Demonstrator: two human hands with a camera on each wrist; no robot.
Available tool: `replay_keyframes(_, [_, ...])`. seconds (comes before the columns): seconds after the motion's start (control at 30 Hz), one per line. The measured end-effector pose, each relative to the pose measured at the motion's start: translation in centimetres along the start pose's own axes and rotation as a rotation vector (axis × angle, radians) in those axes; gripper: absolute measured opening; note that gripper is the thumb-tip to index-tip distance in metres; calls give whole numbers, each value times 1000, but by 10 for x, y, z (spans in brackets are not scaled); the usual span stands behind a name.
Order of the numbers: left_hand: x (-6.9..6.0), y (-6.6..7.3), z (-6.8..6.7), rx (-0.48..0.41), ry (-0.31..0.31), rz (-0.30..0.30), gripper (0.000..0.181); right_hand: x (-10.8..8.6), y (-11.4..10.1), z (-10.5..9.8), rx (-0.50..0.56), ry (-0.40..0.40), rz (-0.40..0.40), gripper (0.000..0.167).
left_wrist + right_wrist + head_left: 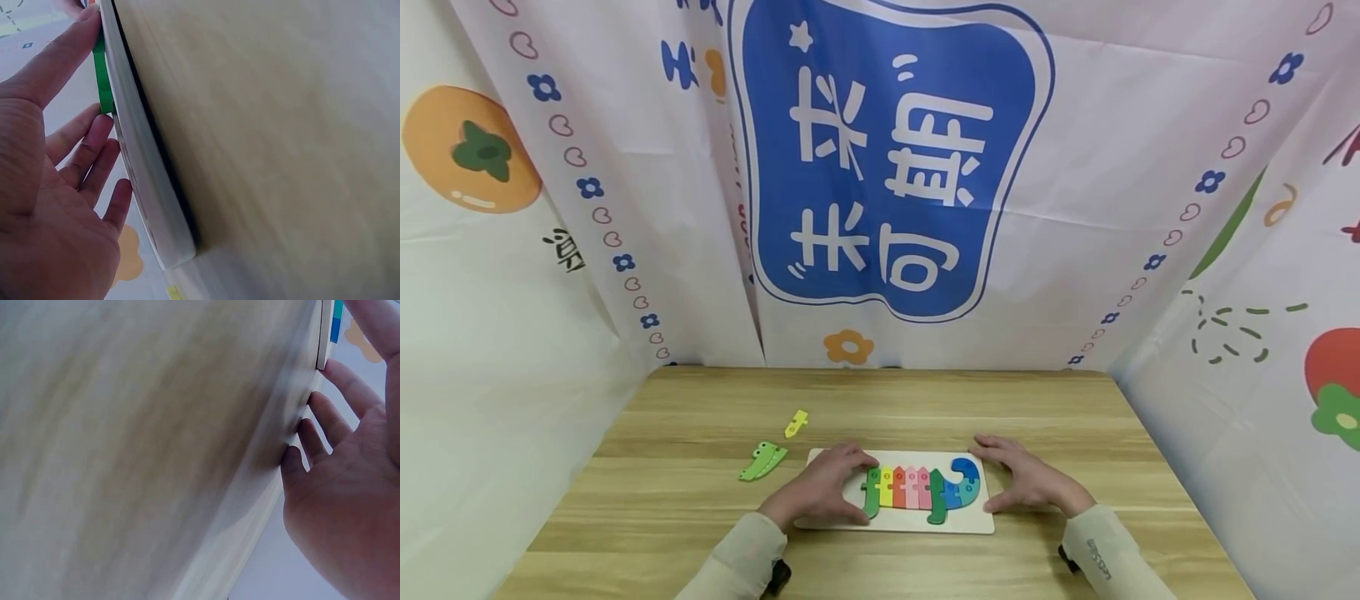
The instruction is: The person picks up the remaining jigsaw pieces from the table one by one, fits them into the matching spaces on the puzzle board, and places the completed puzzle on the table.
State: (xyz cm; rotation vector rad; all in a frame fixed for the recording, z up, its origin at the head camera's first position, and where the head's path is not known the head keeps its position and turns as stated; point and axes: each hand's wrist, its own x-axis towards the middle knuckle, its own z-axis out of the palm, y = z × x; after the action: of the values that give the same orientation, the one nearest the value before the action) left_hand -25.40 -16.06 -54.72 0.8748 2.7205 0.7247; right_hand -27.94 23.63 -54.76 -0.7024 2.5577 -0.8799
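A pale puzzle board [898,523] lies on the table, holding a row of coloured pieces shaped like an animal's body with a curled blue tail [964,477]. My left hand [829,487] reaches over the board's left end. Its thumb and index finger pinch a green leg piece [872,493] at opposite ends; in the left wrist view the green piece [103,81] stands proud of the board. At the right end, my right hand [1028,477] spreads its fingers and thumb against the board's edge and corner. In the right wrist view the other fingertips [290,456] rest at the table surface.
Left of the board lies a green crocodile-head piece [763,461]. Behind it is a small yellow piece [796,423]. The wooden table [1060,400] ends at a printed cloth [1075,250] at the back, with cloth on both sides.
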Motion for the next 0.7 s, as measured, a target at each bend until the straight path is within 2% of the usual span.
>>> replay_keyframes(0.47, [-5,0,0,-38,-14,-15,85,1,0,0,-6,7,-6,96])
replay_keyframes(0.7, [-7,0,0,-75,-18,-28,93,0,1,0,-1,7,-5,95])
